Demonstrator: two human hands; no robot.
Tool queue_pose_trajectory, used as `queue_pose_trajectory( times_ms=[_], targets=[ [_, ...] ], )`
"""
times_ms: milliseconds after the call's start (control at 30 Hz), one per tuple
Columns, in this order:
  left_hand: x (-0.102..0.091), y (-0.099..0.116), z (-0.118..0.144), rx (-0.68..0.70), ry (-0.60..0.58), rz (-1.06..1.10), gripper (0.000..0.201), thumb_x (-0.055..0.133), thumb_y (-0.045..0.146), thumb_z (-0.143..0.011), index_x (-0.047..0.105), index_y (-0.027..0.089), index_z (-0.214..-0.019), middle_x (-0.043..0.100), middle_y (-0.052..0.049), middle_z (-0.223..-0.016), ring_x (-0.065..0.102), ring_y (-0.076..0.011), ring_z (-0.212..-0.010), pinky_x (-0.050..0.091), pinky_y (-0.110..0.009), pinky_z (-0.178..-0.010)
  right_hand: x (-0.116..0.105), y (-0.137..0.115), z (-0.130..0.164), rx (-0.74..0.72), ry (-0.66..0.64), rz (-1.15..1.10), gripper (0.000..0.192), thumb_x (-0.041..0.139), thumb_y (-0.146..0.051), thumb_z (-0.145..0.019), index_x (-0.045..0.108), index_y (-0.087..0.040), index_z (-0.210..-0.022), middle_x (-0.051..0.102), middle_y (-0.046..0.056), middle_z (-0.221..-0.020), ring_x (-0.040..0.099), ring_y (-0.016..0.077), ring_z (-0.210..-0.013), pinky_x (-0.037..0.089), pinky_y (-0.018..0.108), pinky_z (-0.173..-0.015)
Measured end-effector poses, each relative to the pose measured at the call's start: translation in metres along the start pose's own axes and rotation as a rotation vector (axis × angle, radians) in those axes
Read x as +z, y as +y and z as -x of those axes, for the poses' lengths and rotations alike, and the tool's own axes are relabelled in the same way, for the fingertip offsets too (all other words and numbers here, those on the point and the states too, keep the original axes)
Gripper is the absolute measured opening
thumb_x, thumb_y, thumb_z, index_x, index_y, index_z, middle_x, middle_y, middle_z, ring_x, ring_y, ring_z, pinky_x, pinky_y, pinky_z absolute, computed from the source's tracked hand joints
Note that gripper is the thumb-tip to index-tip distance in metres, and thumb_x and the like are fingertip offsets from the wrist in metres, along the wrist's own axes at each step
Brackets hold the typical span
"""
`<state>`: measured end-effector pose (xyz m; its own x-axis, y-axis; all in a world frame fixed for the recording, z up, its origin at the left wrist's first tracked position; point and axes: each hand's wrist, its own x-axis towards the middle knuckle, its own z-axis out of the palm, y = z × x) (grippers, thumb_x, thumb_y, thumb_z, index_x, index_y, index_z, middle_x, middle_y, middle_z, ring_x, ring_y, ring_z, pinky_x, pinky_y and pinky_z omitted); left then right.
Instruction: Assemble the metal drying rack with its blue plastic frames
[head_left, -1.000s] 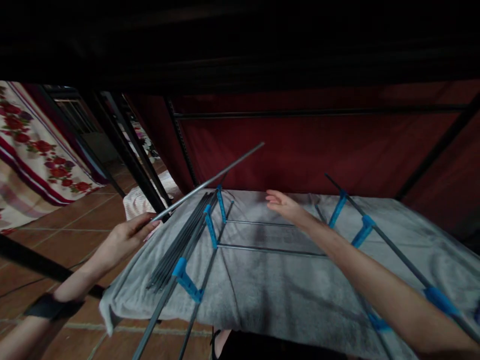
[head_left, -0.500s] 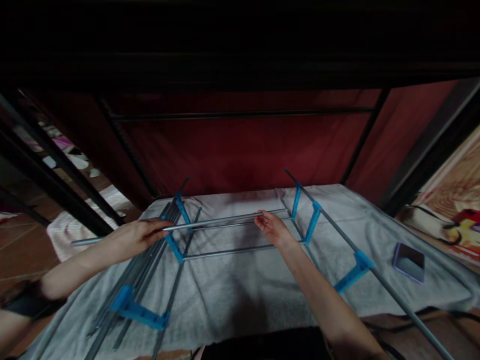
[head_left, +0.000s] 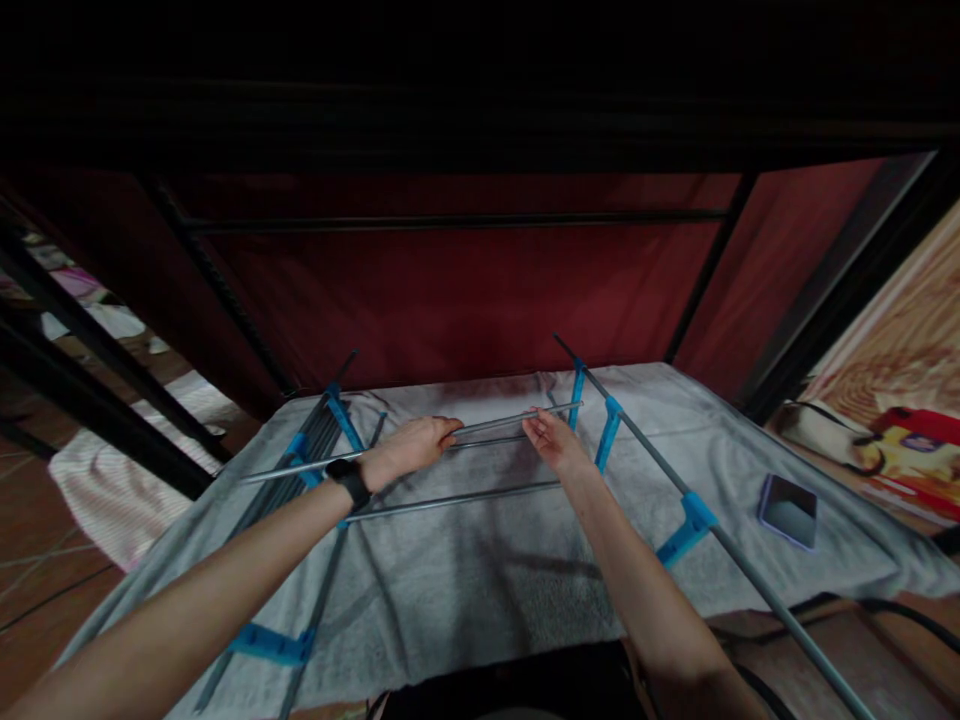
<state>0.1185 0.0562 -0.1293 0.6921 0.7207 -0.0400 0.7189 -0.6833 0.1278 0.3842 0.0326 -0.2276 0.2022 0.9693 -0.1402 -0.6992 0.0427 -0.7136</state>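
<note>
A thin grey metal rod (head_left: 495, 422) lies level across a rack frame of grey rods and blue plastic connectors (head_left: 609, 432). My left hand (head_left: 414, 444), with a dark watch on its wrist, is closed around the rod near its middle. My right hand (head_left: 551, 445) pinches the same rod close to its right end, just left of a blue connector. The rod's left end sticks out past a bundle of loose grey rods (head_left: 311, 450). Everything rests on a grey cloth (head_left: 480, 585) spread over a low surface.
A phone (head_left: 786, 511) lies on the cloth at the right. Dark red fabric and black metal bars close off the back and top. Tiled floor and a white cloth (head_left: 82, 475) show at the left, a bag and patterned fabric (head_left: 892, 430) at the right.
The rod went from tilted up in my left hand to level across the frame. My right hand took hold of it. My left hand slid along it toward the middle.
</note>
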Motion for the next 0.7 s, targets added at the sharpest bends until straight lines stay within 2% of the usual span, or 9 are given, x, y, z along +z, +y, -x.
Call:
queue_pose_trajectory(
  times_ms=[133,267,400,467,567,700],
  targets=[
    [0.015,0.009,-0.023,-0.078,0.062,-0.083,0.035,0.039,0.021,-0.098,0.061,0.018,-0.124,0.072,-0.016,-0.114,0.07,-0.0265,-0.1,0.051,-0.035,-0.084,-0.006,-0.01,-0.014,-0.033,0.117,0.063,0.014,0.066,-0.014,-0.077,0.055,-0.023,-0.076,0.064,-0.002,-0.067,0.066,0.013,-0.072,0.06,0.031,-0.082],
    [0.019,0.001,-0.035,-0.156,0.111,-0.154,0.04,0.038,0.006,-0.091,0.058,0.015,-0.125,0.07,-0.018,-0.116,0.07,-0.0273,-0.102,0.052,-0.037,-0.087,-0.019,-0.014,-0.029,-0.083,0.226,0.151,0.014,0.064,-0.014,-0.073,0.055,-0.022,-0.082,0.065,0.0,-0.073,0.066,0.0138,-0.073,0.06,0.029,-0.074],
    [0.02,-0.002,-0.042,-0.221,0.157,-0.198,0.045,0.039,0.0,-0.086,0.057,0.017,-0.124,0.068,-0.014,-0.118,0.069,-0.0245,-0.103,0.053,-0.036,-0.089,-0.037,-0.017,-0.045,-0.208,0.391,0.278,0.021,0.061,-0.016,-0.069,0.053,-0.022,-0.088,0.061,-0.003,-0.077,0.062,0.0125,-0.072,0.058,0.026,-0.069],
    [0.021,0.003,-0.045,-0.236,0.176,-0.211,0.045,0.039,0.0,-0.086,0.058,0.018,-0.123,0.068,-0.012,-0.117,0.069,-0.0238,-0.102,0.054,-0.036,-0.088,-0.046,-0.019,-0.056,-0.286,0.47,0.355,0.026,0.058,-0.019,-0.068,0.053,-0.023,-0.093,0.059,-0.004,-0.083,0.061,0.0126,-0.077,0.056,0.026,-0.074],
    [0.021,0.014,-0.051,-0.219,0.214,-0.236,0.043,0.04,0.0,-0.087,0.059,0.018,-0.122,0.069,-0.013,-0.113,0.069,-0.0231,-0.101,0.053,-0.036,-0.089,-0.057,-0.024,-0.074,-0.406,0.558,0.481,0.037,0.055,-0.023,-0.067,0.053,-0.024,-0.105,0.06,-0.002,-0.097,0.06,0.0152,-0.095,0.052,0.031,-0.089],
    [0.017,0.022,-0.056,-0.185,0.272,-0.259,0.041,0.042,0.001,-0.088,0.061,0.017,-0.12,0.069,-0.013,-0.113,0.068,-0.0219,-0.102,0.051,-0.034,-0.092,-0.068,-0.031,-0.096,-0.572,0.569,0.654,0.05,0.053,-0.028,-0.069,0.055,-0.021,-0.118,0.061,0.006,-0.117,0.055,0.0217,-0.117,0.042,0.037,-0.106]
  ],
)
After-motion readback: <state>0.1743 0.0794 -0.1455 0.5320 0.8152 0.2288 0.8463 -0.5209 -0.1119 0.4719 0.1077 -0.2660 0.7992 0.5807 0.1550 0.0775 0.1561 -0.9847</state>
